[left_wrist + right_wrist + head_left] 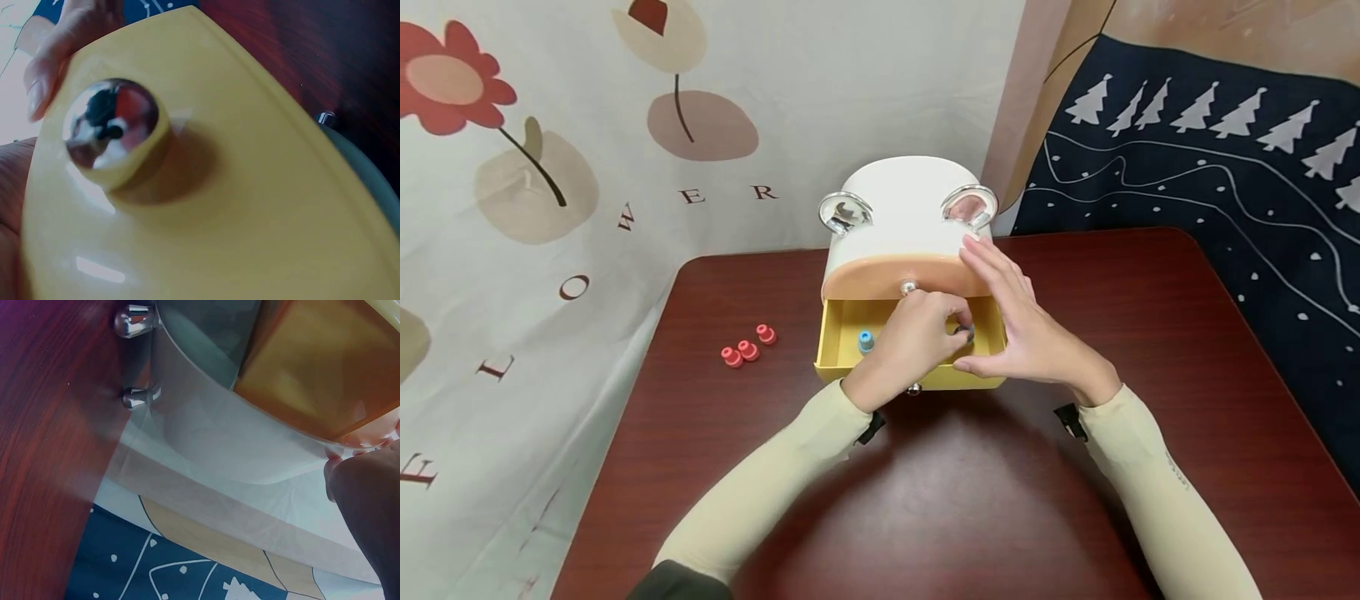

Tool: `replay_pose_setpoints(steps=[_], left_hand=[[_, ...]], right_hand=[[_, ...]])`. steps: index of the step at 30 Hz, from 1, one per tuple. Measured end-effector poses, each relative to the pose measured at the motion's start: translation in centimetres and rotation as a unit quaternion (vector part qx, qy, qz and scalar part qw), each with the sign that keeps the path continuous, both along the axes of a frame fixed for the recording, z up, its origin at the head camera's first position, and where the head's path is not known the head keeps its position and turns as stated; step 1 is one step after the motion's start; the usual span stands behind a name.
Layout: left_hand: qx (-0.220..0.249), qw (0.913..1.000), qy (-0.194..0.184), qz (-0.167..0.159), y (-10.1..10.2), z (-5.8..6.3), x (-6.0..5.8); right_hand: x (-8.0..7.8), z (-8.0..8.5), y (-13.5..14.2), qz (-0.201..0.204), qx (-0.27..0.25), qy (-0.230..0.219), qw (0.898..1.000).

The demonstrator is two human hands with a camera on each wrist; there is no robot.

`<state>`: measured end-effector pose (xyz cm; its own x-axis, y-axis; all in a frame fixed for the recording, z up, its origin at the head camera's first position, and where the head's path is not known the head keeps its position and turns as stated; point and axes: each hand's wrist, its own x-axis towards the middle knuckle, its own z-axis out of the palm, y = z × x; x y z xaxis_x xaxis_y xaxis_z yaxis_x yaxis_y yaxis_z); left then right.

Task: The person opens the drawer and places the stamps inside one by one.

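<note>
A small white cabinet has an orange upper drawer front (pixel 872 279) and a pulled-out yellow drawer (pixel 833 333). My left hand (pixel 913 333) reaches over the drawer's front wall, its thumb and fingers curled together around a small bluish piece (pixel 970 333) near the drawer's right end, mostly hidden by the fingers. Further left in the drawer stands a light-blue peg-shaped piece (pixel 866 342). My right hand (pixel 1026 333) spreads beside the drawer's right side, fingers extended along the cabinet and thumb over the drawer's front right corner. In the left wrist view, the round silver knob (pixel 112 131) fills the foreground.
Three red peg-shaped pieces (pixel 748 350) stand in a slanted row on the brown table (pixel 970 500), left of the cabinet. Silver-rimmed ears (pixel 846 213) stick up from the cabinet top. Silver feet (pixel 140 397) show under it. Printed cloth (pixel 790 100) hangs behind.
</note>
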<state>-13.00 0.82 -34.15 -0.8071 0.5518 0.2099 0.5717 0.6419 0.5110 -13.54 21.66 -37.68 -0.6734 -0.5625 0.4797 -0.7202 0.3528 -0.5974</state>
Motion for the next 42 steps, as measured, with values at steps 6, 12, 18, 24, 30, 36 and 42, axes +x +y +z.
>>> replay_pose_setpoints(steps=[6,12,18,24,30,36,42], left_hand=[[-0.034,0.9993,-0.011,-0.002,1.1,0.1,-0.5],[-0.043,0.9989,-0.016,-0.006,1.4,0.0,-0.6],[-0.031,0.9991,-0.023,0.019,0.6,0.2,0.0],[0.042,0.998,0.0,0.047,-0.7,0.3,1.8],[0.199,0.9768,0.069,0.036,-2.1,-0.9,3.9],[0.281,0.9543,0.099,0.015,-3.5,-1.5,6.1],[0.304,0.9424,0.129,0.051,-4.4,-3.5,8.6]], right_hand=[[0.0,0.1,0.0,0.002,-0.002,-0.002,1.0],[0.1,0.0,0.1,0.0,-0.005,-0.006,1.0],[0.1,-0.1,0.0,-0.002,-0.004,-0.008,1.0],[0.1,-0.1,0.1,-0.002,-0.004,-0.002,1.0],[0.1,0.0,0.1,-0.005,-0.001,-0.003,1.0],[0.1,-0.1,0.1,-0.009,-0.003,0.004,1.0],[0.0,-0.1,0.1,-0.01,-0.004,0.005,1.0]])
